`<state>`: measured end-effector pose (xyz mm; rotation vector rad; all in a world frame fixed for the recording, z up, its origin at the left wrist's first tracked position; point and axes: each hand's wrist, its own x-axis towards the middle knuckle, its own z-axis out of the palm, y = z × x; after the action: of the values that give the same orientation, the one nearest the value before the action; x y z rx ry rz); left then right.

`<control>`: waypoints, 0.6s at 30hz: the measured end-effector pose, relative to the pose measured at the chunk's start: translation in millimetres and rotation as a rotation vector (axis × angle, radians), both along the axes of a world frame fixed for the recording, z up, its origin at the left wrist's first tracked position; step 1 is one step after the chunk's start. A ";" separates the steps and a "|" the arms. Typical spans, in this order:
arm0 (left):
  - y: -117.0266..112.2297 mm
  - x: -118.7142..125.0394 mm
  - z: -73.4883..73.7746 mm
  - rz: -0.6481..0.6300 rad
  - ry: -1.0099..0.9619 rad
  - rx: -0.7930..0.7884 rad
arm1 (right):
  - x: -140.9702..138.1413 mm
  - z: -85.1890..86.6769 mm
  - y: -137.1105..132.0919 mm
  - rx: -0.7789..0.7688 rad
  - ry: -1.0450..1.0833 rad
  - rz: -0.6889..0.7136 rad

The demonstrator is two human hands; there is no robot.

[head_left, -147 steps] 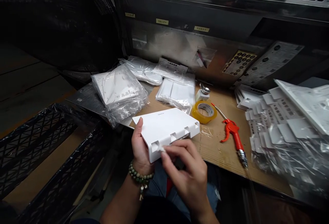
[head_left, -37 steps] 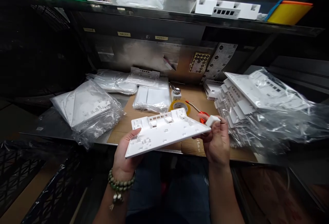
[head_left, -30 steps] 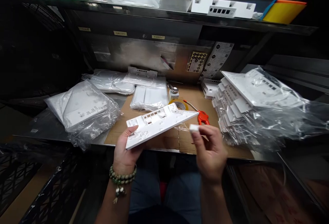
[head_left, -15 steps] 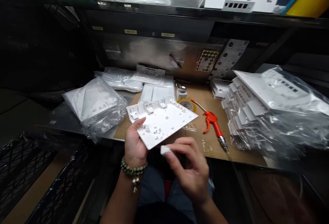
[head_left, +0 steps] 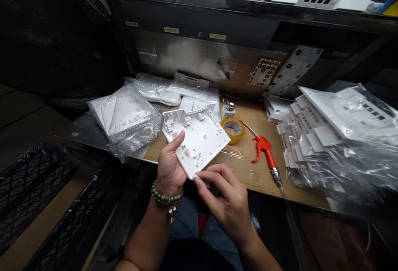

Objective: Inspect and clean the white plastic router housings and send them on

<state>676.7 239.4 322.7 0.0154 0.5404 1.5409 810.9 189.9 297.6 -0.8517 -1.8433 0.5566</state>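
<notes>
My left hand [head_left: 171, 167] grips a white plastic housing panel [head_left: 207, 138] by its left edge, thumb on the inner face. Small clips and posts stand on that face, which is tilted towards me. At the panel's near corner, the fingers of my right hand [head_left: 225, 198] are pinched together. Between them is a small white piece, mostly hidden by the fingertips; its kind cannot be made out. The fingertips are at the corner's edge.
Beyond the panel are a roll of yellow tape [head_left: 234, 131], a white pump bottle [head_left: 228, 110] and a red air blow gun [head_left: 265, 150]. Bagged white panels are stacked on the right [head_left: 338, 134] and left [head_left: 124, 113]. A shelf [head_left: 199, 3] crosses above; a black crate [head_left: 37, 204] stands lower left.
My right hand has brought the small white piece against the panel's near corner. The panel is tilted more steeply towards me. The camera view has shifted slightly.
</notes>
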 end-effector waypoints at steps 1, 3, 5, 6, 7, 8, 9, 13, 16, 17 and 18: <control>-0.6 0.9 0.6 -0.005 0.006 -0.008 | -2.3 0.2 -0.7 0.001 0.012 0.001; -1.3 1.8 1.7 -0.022 0.009 -0.017 | -6.2 -1.4 -1.1 0.001 0.024 0.015; -1.0 -0.5 1.4 -0.009 0.016 -0.013 | -4.9 -6.3 1.7 -0.007 0.009 0.008; -0.6 -3.4 0.3 0.014 0.024 -0.010 | -1.1 -9.6 4.8 -0.021 -0.002 -0.009; -0.3 -7.4 -1.5 0.038 0.032 -0.007 | 5.0 -13.1 8.9 -0.042 -0.007 -0.035; -0.2 -12.5 -4.0 0.056 0.039 -0.005 | 13.2 -16.4 14.1 -0.063 0.000 -0.076; -0.6 -18.3 -7.1 0.063 0.045 -0.001 | 23.0 -19.3 19.8 -0.080 0.023 -0.134; -7.0 -42.7 -24.0 0.012 0.036 0.053 | 64.3 -23.1 42.1 -0.059 0.138 -0.429; -14.1 -54.7 -37.4 -0.033 -0.002 0.091 | 81.1 -22.5 51.3 -0.011 0.129 -0.534; -16.3 -56.9 -41.2 -0.041 -0.018 0.099 | 82.9 -22.9 52.9 -0.009 0.110 -0.533; -18.2 -58.3 -44.5 -0.045 -0.034 0.108 | 83.4 -23.8 54.1 -0.009 0.088 -0.526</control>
<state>618.4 221.2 278.1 0.0834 0.4271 1.5223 894.3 243.9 273.7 -1.2418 -1.4553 0.2617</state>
